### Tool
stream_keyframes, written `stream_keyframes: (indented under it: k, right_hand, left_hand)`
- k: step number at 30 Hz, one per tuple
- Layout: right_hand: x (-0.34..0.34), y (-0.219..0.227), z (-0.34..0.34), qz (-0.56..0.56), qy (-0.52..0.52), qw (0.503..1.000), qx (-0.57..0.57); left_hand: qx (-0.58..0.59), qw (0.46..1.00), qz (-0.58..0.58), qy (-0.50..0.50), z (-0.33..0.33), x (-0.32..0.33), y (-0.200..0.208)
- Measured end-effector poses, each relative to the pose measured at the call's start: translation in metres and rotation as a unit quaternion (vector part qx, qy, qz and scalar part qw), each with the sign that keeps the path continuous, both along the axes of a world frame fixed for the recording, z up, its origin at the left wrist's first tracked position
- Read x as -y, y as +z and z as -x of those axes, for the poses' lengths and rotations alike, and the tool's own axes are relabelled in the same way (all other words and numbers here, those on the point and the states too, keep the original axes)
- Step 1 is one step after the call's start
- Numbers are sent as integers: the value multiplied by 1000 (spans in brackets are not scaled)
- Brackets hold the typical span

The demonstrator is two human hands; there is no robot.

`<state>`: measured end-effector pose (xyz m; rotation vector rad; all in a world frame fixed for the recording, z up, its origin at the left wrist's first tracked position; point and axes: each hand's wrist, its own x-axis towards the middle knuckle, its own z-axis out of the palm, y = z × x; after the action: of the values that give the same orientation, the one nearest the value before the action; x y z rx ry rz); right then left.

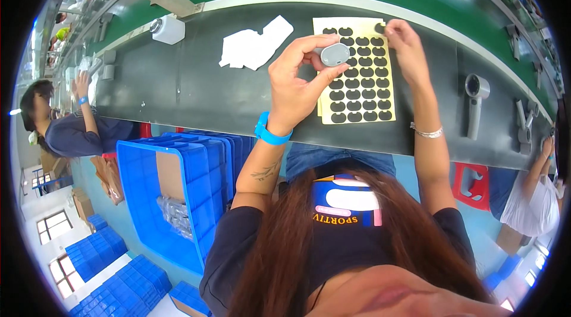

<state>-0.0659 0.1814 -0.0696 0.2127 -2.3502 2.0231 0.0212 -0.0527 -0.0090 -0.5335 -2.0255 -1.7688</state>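
My left hand [297, 76] is raised over the bench, thumb and fingers closed around a grey oval-ended part [335, 55]. Its flat oval face is turned up, and the rest is hidden by the fingers. Beneath and beside it lies a pale yellow sheet [391, 116] with rows of black oval stickers [369, 88]. At the sheet's far right corner my right hand [407, 43] pinches a black sticker [379, 28] between thumb and fingers. Whether that sticker is fully off the sheet, I cannot tell.
White crumpled cloth or paper [253, 43] and a white bottle [168, 30] lie farther left on the dark bench [208, 94]. A grey hairdryer-shaped device [476, 103] rests at right. Blue crates [178, 156] stand lower left. A co-worker [71, 121] sits at left; another person's arm shows at right.
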Motion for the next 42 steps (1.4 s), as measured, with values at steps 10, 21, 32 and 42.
stream_keyframes:
  k: [10,21,32,42]
  right_hand:
    - [18,96,-98,161,-8,981,-104]
    - [43,100,-135,172,59,980,-85]
    - [38,99,-141,60,34,992,-103]
    - [31,103,-138,14,-4,994,-110]
  left_hand:
    - [61,998,1,-19,-9,18,12]
    - [59,995,-59,-49,-39,-21,1]
    - [75,995,-4,-63,-46,-28,8]
    - [168,954,-146,-200,-42,-29,7]
